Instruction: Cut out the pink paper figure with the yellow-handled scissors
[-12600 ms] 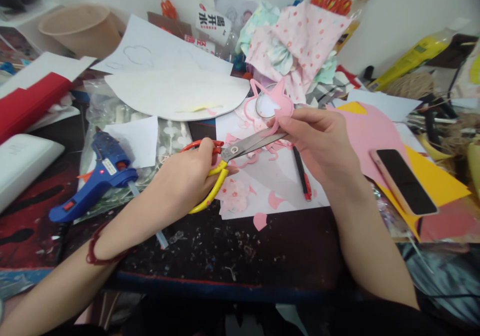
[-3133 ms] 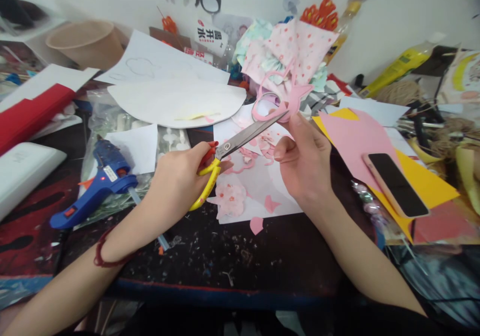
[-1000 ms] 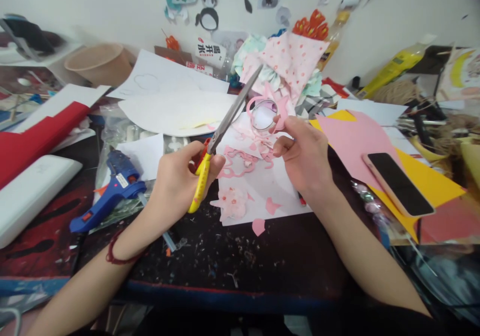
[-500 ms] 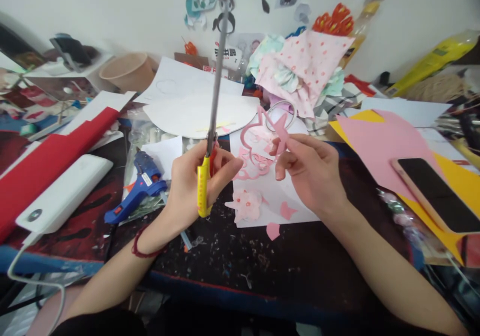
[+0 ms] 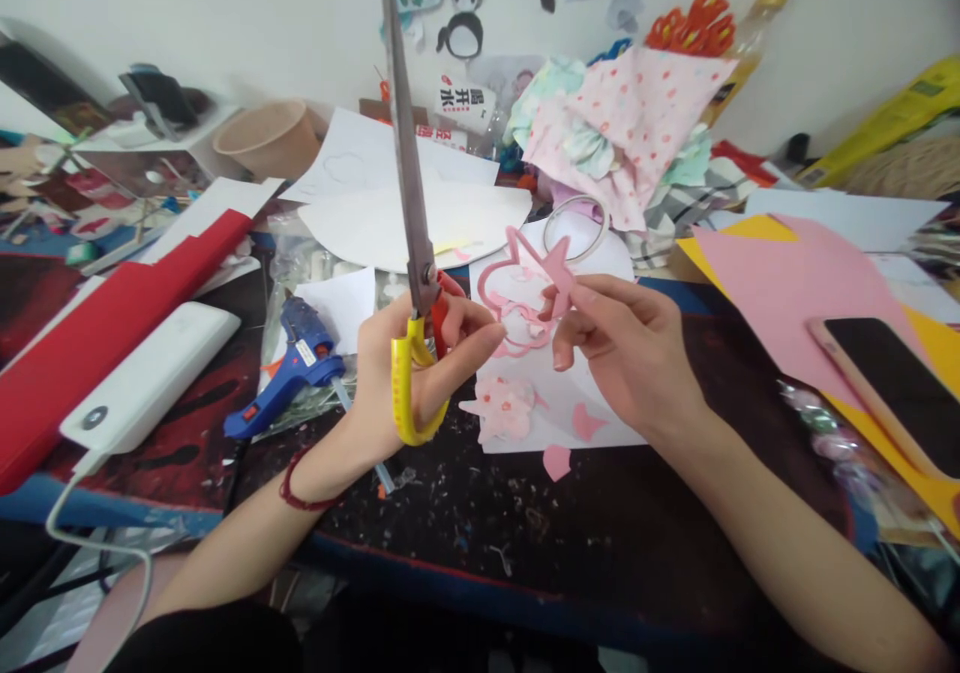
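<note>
My left hand has its fingers through the handles of a pair of scissors, one yellow and one red. The blades point up and look closed together. Between the thumb and fingers of my right hand is a pink paper cutout with a thin, curved, pointed outline. It hangs above a white sheet. On that sheet lie a pale pink flower shape and a pink scrap. Another pink scrap rests on the dark table at the sheet's near edge.
A blue glue gun and a white power bank lie to the left, beside red folded material. At right, a phone rests on pink and yellow paper. Behind are a tape ring and dotted cloth.
The scissors have turned, so their blades lean further left and both handles show more. The whole scene has shifted slightly right in view. My right hand still holds the pink cutout.
</note>
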`<action>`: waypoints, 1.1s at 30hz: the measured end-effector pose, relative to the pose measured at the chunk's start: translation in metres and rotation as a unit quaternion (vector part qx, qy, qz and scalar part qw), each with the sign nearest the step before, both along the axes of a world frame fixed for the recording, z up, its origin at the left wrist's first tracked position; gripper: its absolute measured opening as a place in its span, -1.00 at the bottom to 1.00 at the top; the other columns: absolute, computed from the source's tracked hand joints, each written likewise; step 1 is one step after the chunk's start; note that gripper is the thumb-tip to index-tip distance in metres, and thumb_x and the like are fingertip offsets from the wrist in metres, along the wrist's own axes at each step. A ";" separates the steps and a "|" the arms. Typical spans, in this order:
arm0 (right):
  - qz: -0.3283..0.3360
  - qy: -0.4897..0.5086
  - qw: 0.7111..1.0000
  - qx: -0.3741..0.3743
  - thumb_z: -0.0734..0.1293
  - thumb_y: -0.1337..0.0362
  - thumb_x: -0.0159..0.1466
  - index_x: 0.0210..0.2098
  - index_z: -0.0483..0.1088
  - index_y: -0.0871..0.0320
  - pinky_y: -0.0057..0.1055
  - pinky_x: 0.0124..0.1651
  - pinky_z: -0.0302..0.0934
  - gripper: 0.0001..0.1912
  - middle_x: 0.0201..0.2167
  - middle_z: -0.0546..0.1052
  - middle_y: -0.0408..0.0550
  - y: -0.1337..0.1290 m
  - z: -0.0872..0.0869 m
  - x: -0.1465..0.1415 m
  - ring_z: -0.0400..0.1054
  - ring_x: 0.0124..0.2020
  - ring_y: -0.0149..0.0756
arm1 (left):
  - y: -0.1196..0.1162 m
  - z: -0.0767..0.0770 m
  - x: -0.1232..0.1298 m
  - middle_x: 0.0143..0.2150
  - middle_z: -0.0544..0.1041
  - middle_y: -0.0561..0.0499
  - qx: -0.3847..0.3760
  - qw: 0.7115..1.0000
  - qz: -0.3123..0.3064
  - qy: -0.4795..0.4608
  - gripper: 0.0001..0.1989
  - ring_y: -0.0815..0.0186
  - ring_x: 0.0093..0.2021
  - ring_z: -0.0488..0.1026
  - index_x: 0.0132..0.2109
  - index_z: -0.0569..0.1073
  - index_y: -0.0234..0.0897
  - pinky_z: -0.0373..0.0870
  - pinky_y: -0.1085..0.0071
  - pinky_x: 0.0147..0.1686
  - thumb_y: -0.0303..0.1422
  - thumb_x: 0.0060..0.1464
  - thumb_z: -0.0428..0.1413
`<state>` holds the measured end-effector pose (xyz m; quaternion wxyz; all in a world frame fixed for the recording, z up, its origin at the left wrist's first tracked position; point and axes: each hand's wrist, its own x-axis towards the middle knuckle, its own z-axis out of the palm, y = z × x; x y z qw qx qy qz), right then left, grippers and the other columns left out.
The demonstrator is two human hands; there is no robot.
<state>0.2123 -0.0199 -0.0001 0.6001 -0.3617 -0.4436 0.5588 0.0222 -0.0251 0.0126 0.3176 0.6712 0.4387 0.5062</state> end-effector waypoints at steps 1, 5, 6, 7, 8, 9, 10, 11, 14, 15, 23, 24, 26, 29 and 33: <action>-0.001 -0.002 1.000 -0.001 0.41 0.33 0.25 -0.35 0.60 0.08 -0.40 -0.56 0.30 -0.91 -0.48 0.57 -0.20 0.000 0.000 0.000 0.39 -0.69 -0.47 | -0.001 0.001 0.000 -0.41 0.55 0.07 -0.001 1.000 -0.001 0.003 -0.64 0.34 -0.31 0.50 -0.51 0.20 -0.20 0.50 0.32 -0.23 -0.43 0.06 0.24; -0.006 -0.022 1.000 0.004 0.41 0.30 0.24 -0.34 0.60 0.07 -0.38 -0.56 0.30 -0.92 -0.48 0.56 -0.20 0.000 0.000 -0.001 0.38 -0.68 -0.46 | -0.002 0.006 0.001 -0.43 0.55 0.09 -0.016 0.999 0.006 0.046 -0.62 0.32 -0.28 0.49 -0.53 0.17 -0.19 0.50 0.31 -0.20 -0.46 0.07 0.22; -0.008 -0.027 1.000 0.003 0.42 0.29 0.24 -0.34 0.60 0.06 -0.37 -0.55 0.31 -0.93 -0.47 0.57 -0.20 0.000 0.000 -0.001 0.39 -0.67 -0.45 | -0.002 0.007 0.001 -0.44 0.54 0.10 -0.016 0.998 0.011 0.051 -0.62 0.32 -0.28 0.49 -0.53 0.16 -0.18 0.50 0.30 -0.20 -0.46 0.06 0.22; -0.008 -0.029 1.000 0.000 0.42 0.28 0.23 -0.34 0.60 0.04 -0.36 -0.52 0.32 -0.93 -0.47 0.57 -0.20 0.001 -0.001 -0.001 0.40 -0.65 -0.44 | -0.002 0.007 0.000 -0.44 0.54 0.10 -0.013 0.998 0.016 0.054 -0.61 0.31 -0.28 0.50 -0.54 0.16 -0.18 0.50 0.30 -0.20 -0.46 0.05 0.23; -0.003 -0.029 1.000 -0.006 0.43 0.27 0.23 -0.33 0.59 0.04 -0.35 -0.49 0.33 -0.94 -0.48 0.56 -0.20 0.001 -0.001 0.000 0.41 -0.62 -0.42 | -0.002 0.008 0.000 -0.44 0.54 0.10 -0.008 0.998 0.020 0.056 -0.61 0.31 -0.27 0.50 -0.54 0.15 -0.18 0.50 0.30 -0.19 -0.47 0.05 0.23; 0.008 -0.028 0.999 -0.015 0.43 0.25 0.23 -0.31 0.59 0.04 -0.34 -0.46 0.34 -0.93 -0.48 0.56 -0.19 0.002 -0.002 0.000 0.43 -0.59 -0.40 | -0.002 0.008 0.000 -0.44 0.54 0.10 -0.003 0.998 0.023 0.061 -0.61 0.31 -0.26 0.51 -0.54 0.15 -0.18 0.50 0.30 -0.17 -0.47 0.04 0.23; 0.025 -0.027 0.999 -0.025 0.43 0.23 0.23 -0.28 0.59 0.06 -0.33 -0.43 0.35 -0.91 -0.47 0.56 -0.17 0.003 -0.002 0.001 0.44 -0.57 -0.39 | -0.001 0.008 0.000 -0.45 0.54 0.10 0.000 0.997 0.023 0.068 -0.62 0.30 -0.26 0.51 -0.53 0.17 -0.18 0.50 0.30 -0.17 -0.47 0.04 0.23; 0.044 -0.028 0.998 -0.035 0.42 0.21 0.24 -0.26 0.59 0.07 -0.33 -0.40 0.36 -0.88 -0.43 0.57 -0.15 0.004 -0.003 0.002 0.45 -0.54 -0.39 | -0.001 0.008 -0.001 -0.45 0.54 0.10 -0.001 0.997 0.022 0.075 -0.63 0.31 -0.25 0.52 -0.53 0.18 -0.18 0.50 0.31 -0.17 -0.47 0.04 0.23; 0.066 -0.060 0.996 -0.024 0.40 0.19 0.27 -0.10 0.55 0.06 -0.36 -0.34 0.37 -0.78 -0.30 0.59 -0.12 0.006 -0.004 0.004 0.46 -0.46 -0.41 | -0.001 0.007 -0.002 -0.44 0.54 0.09 -0.017 0.996 0.010 0.083 -0.66 0.30 -0.24 0.53 -0.53 0.22 -0.19 0.50 0.33 -0.21 -0.43 0.06 0.23; 0.055 -0.083 0.995 -0.004 0.41 0.20 0.26 -0.02 0.51 0.02 -0.37 -0.32 0.38 -0.71 -0.25 0.58 -0.12 0.006 -0.004 0.004 0.47 -0.42 -0.40 | 0.000 0.007 -0.002 -0.43 0.54 0.08 -0.023 0.996 0.008 0.081 -0.67 0.30 -0.25 0.53 -0.52 0.25 -0.19 0.50 0.34 -0.23 -0.42 0.07 0.24; -0.037 -0.412 0.868 0.273 0.54 0.10 0.10 0.31 0.16 -0.09 -0.03 0.16 0.32 -0.14 0.19 0.40 0.05 0.007 -0.010 0.005 0.36 0.12 -0.04 | 0.000 0.007 -0.002 -0.38 0.59 0.09 -0.054 0.998 0.009 0.016 -0.66 0.36 -0.32 0.52 -0.53 0.25 -0.21 0.52 0.36 -0.25 -0.43 0.05 0.25; -0.066 -0.444 0.836 0.316 0.53 0.11 0.11 0.28 0.21 -0.07 0.00 0.18 0.29 -0.20 0.17 0.42 0.06 0.007 -0.013 0.004 0.35 0.15 -0.02 | 0.000 0.006 -0.002 -0.38 0.59 0.09 -0.059 0.998 0.010 0.010 -0.66 0.35 -0.32 0.52 -0.53 0.25 -0.21 0.53 0.35 -0.26 -0.43 0.05 0.26; -0.113 -0.472 0.784 0.387 0.49 0.19 0.18 0.19 0.32 -0.05 -0.05 0.13 0.33 -0.40 0.06 0.51 0.05 0.006 -0.016 0.005 0.41 0.09 -0.05 | 0.000 0.006 -0.002 -0.40 0.58 0.09 -0.071 0.997 0.011 0.004 -0.69 0.35 -0.34 0.51 -0.51 0.28 -0.20 0.53 0.35 -0.30 -0.42 0.04 0.27; -0.146 -0.480 0.743 0.443 0.44 0.35 0.23 0.03 0.45 -0.03 -0.20 -0.09 0.41 -0.62 -0.18 0.63 -0.03 0.002 -0.017 0.006 0.52 -0.15 -0.17 | 0.000 0.007 -0.001 -0.42 0.56 0.08 -0.079 0.997 0.014 0.000 -0.71 0.36 -0.37 0.50 -0.52 0.31 -0.20 0.52 0.36 -0.34 -0.43 0.03 0.27; -0.143 -0.474 0.757 0.427 0.41 0.38 0.26 -0.13 0.53 -0.05 -0.26 -0.22 0.41 -0.77 -0.27 0.68 -0.11 -0.003 -0.014 0.005 0.55 -0.28 -0.24 | 0.001 0.011 0.000 -0.44 0.53 0.09 -0.083 0.996 0.010 0.010 -0.69 0.35 -0.37 0.48 -0.53 0.28 -0.20 0.51 0.36 -0.36 -0.42 0.04 0.25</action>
